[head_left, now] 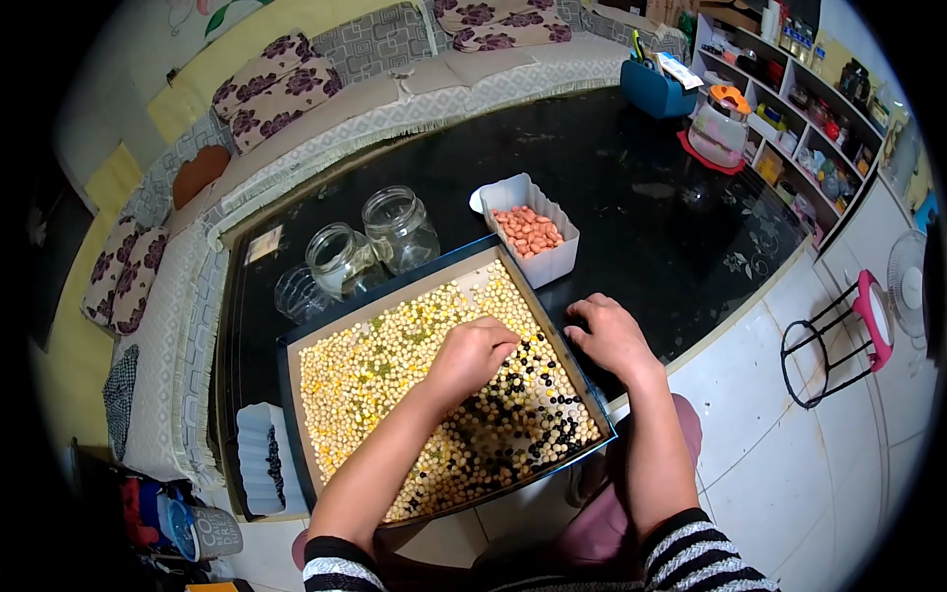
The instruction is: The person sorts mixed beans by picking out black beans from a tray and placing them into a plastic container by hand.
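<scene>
A shallow box [287,367] with dark outer walls holds a spread of pale yellow beans [335,380], small green beans [373,377] and black beans [567,426]. Over the middle of it, my left hand [472,357] is closed, thumb and fingertips pinched together just above the beans. Whatever the pinch holds, if anything, is too small to make out. My right hand [614,338] is beside the box's right wall, over the black tabletop [681,306], its fingers loosely bent and apart with nothing in them. A white container [557,266] of pinkish-red peanuts or beans [528,232] stands behind the box.
Two glass jars [400,232] [343,261] and a clear container lying sideways [299,294] stand behind the box. At its left is a white container [258,459] with black beans. Farther off are a blue holder [656,91], an orange-lidded jar [720,128], a sofa and a stool [868,321].
</scene>
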A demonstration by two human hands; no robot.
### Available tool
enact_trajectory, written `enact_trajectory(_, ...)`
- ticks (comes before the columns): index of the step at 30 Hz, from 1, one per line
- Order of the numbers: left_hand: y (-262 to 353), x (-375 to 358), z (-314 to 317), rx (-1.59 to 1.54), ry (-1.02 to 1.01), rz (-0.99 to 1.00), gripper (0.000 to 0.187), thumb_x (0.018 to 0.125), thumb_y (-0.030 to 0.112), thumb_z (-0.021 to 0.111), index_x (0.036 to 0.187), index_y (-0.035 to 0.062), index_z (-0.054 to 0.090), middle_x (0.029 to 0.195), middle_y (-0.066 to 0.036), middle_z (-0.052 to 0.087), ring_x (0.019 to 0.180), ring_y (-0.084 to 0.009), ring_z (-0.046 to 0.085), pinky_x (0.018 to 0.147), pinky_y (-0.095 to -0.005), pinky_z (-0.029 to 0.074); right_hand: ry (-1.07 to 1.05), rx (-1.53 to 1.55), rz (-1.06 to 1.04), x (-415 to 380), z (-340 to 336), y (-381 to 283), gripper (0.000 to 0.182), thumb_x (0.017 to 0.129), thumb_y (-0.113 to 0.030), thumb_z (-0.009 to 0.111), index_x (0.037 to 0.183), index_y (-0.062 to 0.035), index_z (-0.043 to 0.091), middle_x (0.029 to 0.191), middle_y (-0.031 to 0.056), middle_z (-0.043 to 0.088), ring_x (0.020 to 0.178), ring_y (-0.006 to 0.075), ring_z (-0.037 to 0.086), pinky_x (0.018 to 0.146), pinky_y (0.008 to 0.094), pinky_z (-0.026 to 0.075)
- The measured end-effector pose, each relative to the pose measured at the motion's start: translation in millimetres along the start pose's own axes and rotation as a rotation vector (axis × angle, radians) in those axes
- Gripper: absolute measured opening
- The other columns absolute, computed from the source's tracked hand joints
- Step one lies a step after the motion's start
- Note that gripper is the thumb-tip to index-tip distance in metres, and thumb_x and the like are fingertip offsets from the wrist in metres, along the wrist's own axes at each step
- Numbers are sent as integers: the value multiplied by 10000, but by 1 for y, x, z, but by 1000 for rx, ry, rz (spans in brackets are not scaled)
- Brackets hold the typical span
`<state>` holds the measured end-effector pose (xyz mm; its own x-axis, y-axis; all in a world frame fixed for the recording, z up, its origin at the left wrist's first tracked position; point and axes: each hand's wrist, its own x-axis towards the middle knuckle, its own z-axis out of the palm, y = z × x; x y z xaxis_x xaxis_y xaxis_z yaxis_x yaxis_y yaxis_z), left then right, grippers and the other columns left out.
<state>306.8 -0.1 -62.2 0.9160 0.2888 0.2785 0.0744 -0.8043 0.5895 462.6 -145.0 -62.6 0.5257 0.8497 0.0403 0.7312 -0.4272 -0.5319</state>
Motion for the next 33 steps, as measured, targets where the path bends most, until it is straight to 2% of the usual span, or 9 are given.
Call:
enact_trajectory(4,-1,7,12,-25,-74,21,134,741,43,574,820,16,679,832,-157,635,750,-298,615,741,-352,494,2,6,1,0,0,0,276,791,-187,588,1017,-30,606,990,136,558,1018,278,511,880,360,420)
enact_trajectory(11,-7,4,5,116,-121,-114,160,737,93,620,877,42,680,835,-135,649,753,-264,633,718,-332,510,9,10,-7,0,1,2,275,792,-188,587,1016,-28,605,988,137,559,1016,279,511,882,359,421)
enact_trajectory(19,-9,18,15,142,-105,-2,176,736,90,599,885,28,669,822,-157,639,732,-291,625,704,-356,503,15,-5,-1,0,0,0,273,794,-186,586,1015,-27,606,994,132,560,1014,273,515,880,359,423)
enact_trajectory(25,-14,26,18,159,-213,-68,142,695,91,641,819,25,660,729,-145,633,685,-278,625,674,-353,501,24,-7,-7,1,2,2,271,790,-188,587,1007,-27,608,990,130,561,1012,275,515,877,360,424)
enact_trajectory(27,-6,28,13,103,-321,-152,130,666,91,668,778,26,649,702,-133,629,671,-261,625,656,-343,496,24,-5,-5,1,1,1,269,789,-188,587,1004,-27,609,989,130,562,1013,276,516,877,360,425)
enact_trajectory(31,-5,27,9,144,-331,-147,149,654,112,698,763,26,643,688,-121,627,658,-249,622,639,-330,491,26,4,-1,1,1,1,266,789,-187,588,999,-26,612,989,133,564,1013,279,517,876,362,426)
enact_trajectory(33,-6,26,7,119,-371,-204,187,637,141,736,755,32,642,685,-114,627,647,-237,617,629,-320,487,27,3,-6,1,1,3,267,789,-186,589,1001,-26,612,991,133,564,1015,278,517,876,362,426)
